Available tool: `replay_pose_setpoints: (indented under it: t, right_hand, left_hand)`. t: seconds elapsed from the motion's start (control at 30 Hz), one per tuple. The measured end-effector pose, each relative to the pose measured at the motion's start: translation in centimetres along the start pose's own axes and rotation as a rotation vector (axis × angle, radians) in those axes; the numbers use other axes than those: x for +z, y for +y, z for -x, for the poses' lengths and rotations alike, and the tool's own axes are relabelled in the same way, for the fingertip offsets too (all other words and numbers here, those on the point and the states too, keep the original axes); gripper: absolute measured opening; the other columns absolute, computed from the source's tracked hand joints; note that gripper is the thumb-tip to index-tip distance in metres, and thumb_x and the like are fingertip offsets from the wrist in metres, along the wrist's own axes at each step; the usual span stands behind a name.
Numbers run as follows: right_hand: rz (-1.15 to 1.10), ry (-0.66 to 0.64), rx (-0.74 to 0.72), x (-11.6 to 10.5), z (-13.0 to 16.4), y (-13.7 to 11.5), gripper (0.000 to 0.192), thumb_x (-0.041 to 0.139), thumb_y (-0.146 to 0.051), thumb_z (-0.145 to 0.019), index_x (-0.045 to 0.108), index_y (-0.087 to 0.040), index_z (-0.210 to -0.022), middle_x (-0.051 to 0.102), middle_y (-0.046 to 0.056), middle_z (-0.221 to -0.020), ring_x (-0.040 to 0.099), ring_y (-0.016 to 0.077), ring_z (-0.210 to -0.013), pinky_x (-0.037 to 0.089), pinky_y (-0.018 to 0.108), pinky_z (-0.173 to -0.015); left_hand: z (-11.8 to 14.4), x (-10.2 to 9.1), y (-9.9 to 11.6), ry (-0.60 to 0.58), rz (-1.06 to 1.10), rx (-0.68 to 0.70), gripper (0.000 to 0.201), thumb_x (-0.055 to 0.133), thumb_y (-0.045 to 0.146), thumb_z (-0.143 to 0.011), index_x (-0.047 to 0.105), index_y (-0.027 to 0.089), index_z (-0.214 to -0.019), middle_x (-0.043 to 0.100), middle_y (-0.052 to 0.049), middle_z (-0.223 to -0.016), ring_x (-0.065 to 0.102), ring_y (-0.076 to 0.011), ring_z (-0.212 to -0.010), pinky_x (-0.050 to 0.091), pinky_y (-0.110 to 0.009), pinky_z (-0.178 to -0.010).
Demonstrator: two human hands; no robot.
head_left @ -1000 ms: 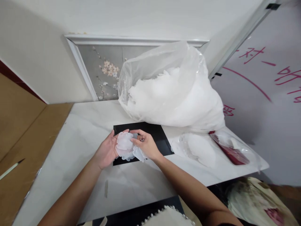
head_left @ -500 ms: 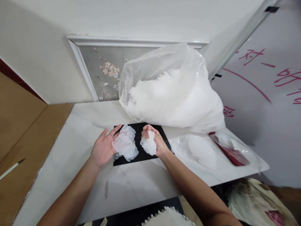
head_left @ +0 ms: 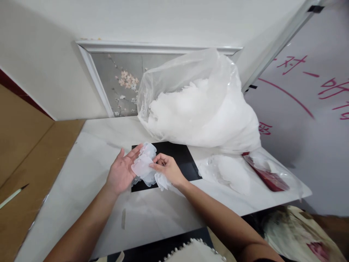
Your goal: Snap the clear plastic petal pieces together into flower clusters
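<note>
My left hand (head_left: pixel 120 176) is palm up, fingers stretched out, at the left edge of a black mat (head_left: pixel 181 160). Against its fingers rests a thin, translucent white petal-shaped piece (head_left: pixel 141 166), and more such pieces overlap around it above the mat. My right hand (head_left: pixel 171 170) has thumb and forefinger pinched at the right edge of that piece. A small bunch of similar white pieces (head_left: pixel 162 181) shows under the right hand, held by its lower fingers, which are partly hidden.
Behind the mat stands a large clear bag (head_left: pixel 201 116) full of white pieces. To the right lie a smaller clear bag (head_left: pixel 231 173) and a red packet (head_left: pixel 269 176). A brush (head_left: pixel 13 196) lies on cardboard (head_left: pixel 29 182) at left. A whiteboard (head_left: pixel 305 145) stands at right.
My right hand has moved left, from over the mat's middle to the piece at my left fingers, and now pinches its edge. The left hand has barely moved.
</note>
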State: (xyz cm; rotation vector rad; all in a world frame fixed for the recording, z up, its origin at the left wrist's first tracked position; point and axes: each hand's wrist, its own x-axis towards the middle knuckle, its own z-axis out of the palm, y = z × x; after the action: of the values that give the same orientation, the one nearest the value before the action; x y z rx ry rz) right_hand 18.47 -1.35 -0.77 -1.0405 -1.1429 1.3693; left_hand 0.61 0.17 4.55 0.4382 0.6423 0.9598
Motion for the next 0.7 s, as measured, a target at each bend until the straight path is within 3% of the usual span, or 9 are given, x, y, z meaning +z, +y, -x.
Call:
replay_pose_setpoints:
  t: [0.17, 0.27, 0.33, 0.47, 0.63, 0.7]
  right_hand:
    - [-0.022, -0.12, -0.103, -0.9, 0.1, -0.7, 0.029, 0.082, -0.039, -0.064, 0.061, -0.02, -0.065, 0.053, -0.003, -0.067, 0.042, 0.0103, -0.059, 0.033, 0.025, -0.057]
    - [-0.154, -0.199, -0.093, -1.6, 0.1, -1.1, 0.034, 0.085, -0.042, -0.063, 0.06, -0.02, -0.067, 0.064, 0.002, -0.083, 0.052, 0.0128, -0.067, 0.04, 0.027, -0.063]
    - [-0.278, -0.185, -0.033, -2.0, 0.0, -1.1, 0.039, 0.085, -0.046, -0.063, 0.057, -0.02, -0.071, 0.065, 0.001, -0.078, 0.054, 0.0124, -0.063, 0.041, 0.026, -0.061]
    - [-0.444, -0.088, 0.05, -2.6, -0.6, -0.6, 0.046, 0.086, -0.051, -0.06, 0.057, -0.022, -0.08, 0.056, -0.006, -0.062, 0.044, 0.0077, -0.047, 0.035, 0.021, -0.047]
    - [-0.559, -0.131, 0.125, -2.6, -1.0, 0.0, 0.058, 0.087, -0.048, -0.061, 0.064, -0.023, -0.108, 0.053, -0.008, -0.058, 0.044, 0.0072, -0.045, 0.038, 0.02, -0.045]
    - [-0.579, -0.147, 0.162, -2.5, -1.0, 0.2, 0.059, 0.087, -0.046, -0.062, 0.065, -0.021, -0.111, 0.054, -0.007, -0.058, 0.045, 0.007, -0.045, 0.039, 0.02, -0.046]
  left_hand:
    - [0.0, -0.1, 0.2, 0.005, 0.025, 0.069, 0.058, 0.033, 0.048, -0.099, 0.052, 0.011, -0.139, 0.06, -0.012, -0.138, 0.052, -0.0293, -0.128, 0.044, -0.044, -0.102]
    - [-0.1, -0.5, 0.4, -0.023, 0.066, 0.079, 0.06, 0.035, 0.051, -0.097, 0.05, 0.013, -0.141, 0.062, -0.011, -0.136, 0.049, -0.0303, -0.131, 0.036, -0.053, -0.109]
    - [-0.2, -0.9, 0.6, -0.054, 0.086, 0.056, 0.061, 0.037, 0.052, -0.096, 0.049, 0.015, -0.142, 0.065, -0.012, -0.132, 0.049, -0.0316, -0.131, 0.033, -0.058, -0.11]
    - [-0.4, -1.4, 0.6, -0.107, 0.089, 0.025, 0.059, 0.037, 0.055, -0.095, 0.053, 0.018, -0.139, 0.065, -0.012, -0.132, 0.045, -0.0338, -0.135, 0.031, -0.062, -0.11]
    - [-0.2, -1.3, 0.3, -0.164, 0.029, 0.006, 0.06, 0.032, 0.057, -0.096, 0.062, 0.017, -0.129, 0.062, -0.013, -0.136, 0.041, -0.036, -0.138, 0.032, -0.064, -0.108]
    - [-0.1, -1.2, 0.2, -0.185, -0.001, -0.007, 0.061, 0.03, 0.057, -0.097, 0.064, 0.016, -0.126, 0.061, -0.013, -0.137, 0.043, -0.0352, -0.136, 0.033, -0.063, -0.108]
